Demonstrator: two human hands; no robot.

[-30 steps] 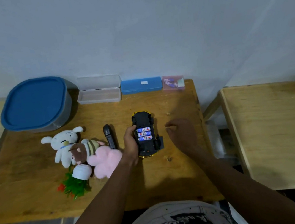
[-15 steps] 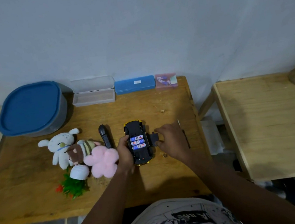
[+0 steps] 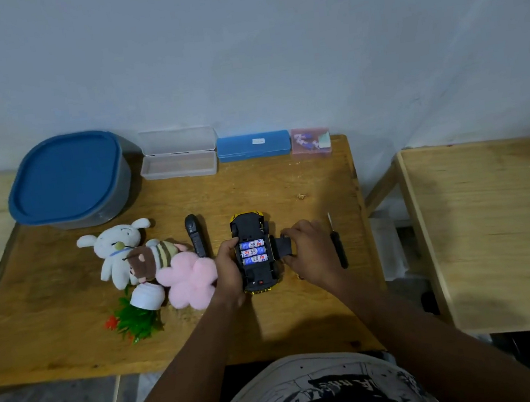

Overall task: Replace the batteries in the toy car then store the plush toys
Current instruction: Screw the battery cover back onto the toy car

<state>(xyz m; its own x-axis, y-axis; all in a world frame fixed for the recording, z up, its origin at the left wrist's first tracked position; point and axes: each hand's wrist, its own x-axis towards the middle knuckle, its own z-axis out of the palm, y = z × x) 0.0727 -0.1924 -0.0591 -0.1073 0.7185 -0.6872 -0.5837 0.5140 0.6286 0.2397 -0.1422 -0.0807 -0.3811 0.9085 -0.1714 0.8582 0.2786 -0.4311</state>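
Left hand [image 3: 230, 272] grips the upturned toy car [image 3: 249, 227] by its side. Three batteries [image 3: 253, 252] sit in the open bay between the hands. Right hand [image 3: 306, 252] pinches the black battery cover [image 3: 282, 248] at the car's right edge. Step looks like closing the bay. Next probably: seat the cover flush, then take the screwdriver [image 3: 339, 248] just right of the right hand. Plush toys [image 3: 151, 261] lie left of the left hand, not yet stored. Blue-lidded tub [image 3: 67, 181] sits far beyond them.

Dim, cool light from overhead; a soft shadow darkens the near edge of the table [image 3: 72, 324], whose sides bow outward. Everything looks soft.
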